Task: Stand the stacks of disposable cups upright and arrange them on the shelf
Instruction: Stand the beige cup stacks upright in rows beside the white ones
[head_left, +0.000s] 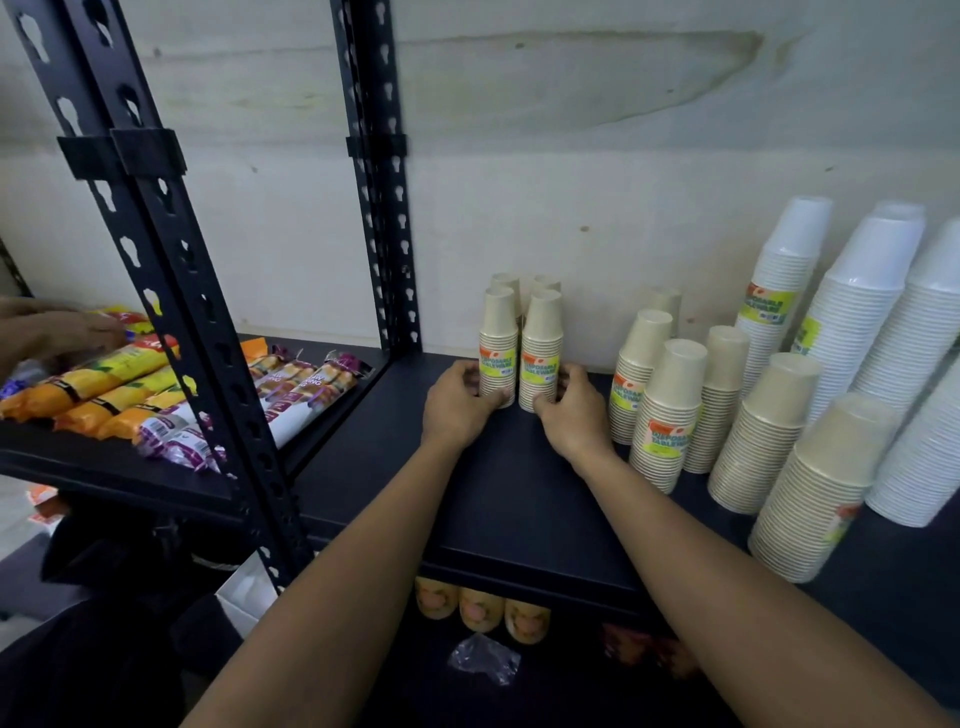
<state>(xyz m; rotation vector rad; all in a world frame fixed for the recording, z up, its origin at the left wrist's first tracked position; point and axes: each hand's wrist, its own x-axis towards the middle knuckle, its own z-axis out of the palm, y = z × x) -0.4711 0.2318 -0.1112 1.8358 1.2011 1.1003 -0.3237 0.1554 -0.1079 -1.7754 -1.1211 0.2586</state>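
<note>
Left hand: fingers curled round the base of the left beige paper cup stack.
Right hand: gripping the right beige paper cup stack, which touches its twin.
Black metal shelf: both stacks upright on it, 12 o'clock from the hands.
Three o'clock: tall white cup stacks standing.

Four small cup stacks at shelf rear, larger cup stacks right, snack packets left

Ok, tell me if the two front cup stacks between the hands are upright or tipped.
Upright: both stacks stand rim-down on the shelf, left hand and right hand gripping their lower ends.
</note>
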